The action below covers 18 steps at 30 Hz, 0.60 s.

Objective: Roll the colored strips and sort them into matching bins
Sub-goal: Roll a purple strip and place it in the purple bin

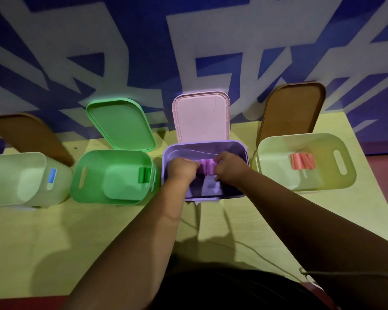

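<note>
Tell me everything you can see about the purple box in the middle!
The purple bin looks like smooth plastic with rounded corners. It stands upright and open on the yellow table, between the green bin and a pale bin. A pink lid stands up behind it. The left hand and right hand reach inside, gripping purple rolls. Something white lies on its floor.

The wall (143,30) is blue with big white shapes, the table (54,242) yellow. At nine o'clock a pale bin (14,162) holds a blue roll (51,175). At twelve, purple rolls (205,167) lie in a purple bin (166,153) with a pink lid (201,117). At three, pink rolls (301,161).
</note>
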Motion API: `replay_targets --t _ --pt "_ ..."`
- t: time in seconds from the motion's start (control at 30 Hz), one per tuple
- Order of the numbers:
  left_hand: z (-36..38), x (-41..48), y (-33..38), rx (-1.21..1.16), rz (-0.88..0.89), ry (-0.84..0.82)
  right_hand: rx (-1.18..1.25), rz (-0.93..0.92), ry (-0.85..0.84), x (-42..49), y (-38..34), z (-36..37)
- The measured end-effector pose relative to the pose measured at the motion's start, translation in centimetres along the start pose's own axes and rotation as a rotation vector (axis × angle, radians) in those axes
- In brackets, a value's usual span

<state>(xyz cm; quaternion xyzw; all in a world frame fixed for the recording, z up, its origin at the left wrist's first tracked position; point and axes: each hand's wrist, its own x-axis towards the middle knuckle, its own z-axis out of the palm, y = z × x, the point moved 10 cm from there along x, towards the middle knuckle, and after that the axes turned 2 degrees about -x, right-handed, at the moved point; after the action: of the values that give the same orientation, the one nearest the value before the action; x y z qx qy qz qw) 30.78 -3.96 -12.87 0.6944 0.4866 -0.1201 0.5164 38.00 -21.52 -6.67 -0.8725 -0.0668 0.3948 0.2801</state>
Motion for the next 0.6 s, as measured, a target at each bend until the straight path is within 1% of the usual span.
replay_targets --t 0.13,0.27,0.47,0.6 --pt "-1.1 -4.8 1.6 -0.174 0.055 -0.097 0.149 -0.020 0.032 -2.5 -1.2 -0.1" --pt "-3.9 -9.3 1.7 -0.329 0.105 -0.113 0.246 -0.119 0.076 -5.6 -3.3 0.4" --pt "-9.5 -13.1 -1.9 -0.413 0.161 -0.034 0.420 -0.244 0.066 -9.9 -6.5 3.9" --pt "-13.4 -14.5 -6.3 -0.420 0.144 0.088 0.360 -0.351 0.059 -11.4 -8.1 8.0"
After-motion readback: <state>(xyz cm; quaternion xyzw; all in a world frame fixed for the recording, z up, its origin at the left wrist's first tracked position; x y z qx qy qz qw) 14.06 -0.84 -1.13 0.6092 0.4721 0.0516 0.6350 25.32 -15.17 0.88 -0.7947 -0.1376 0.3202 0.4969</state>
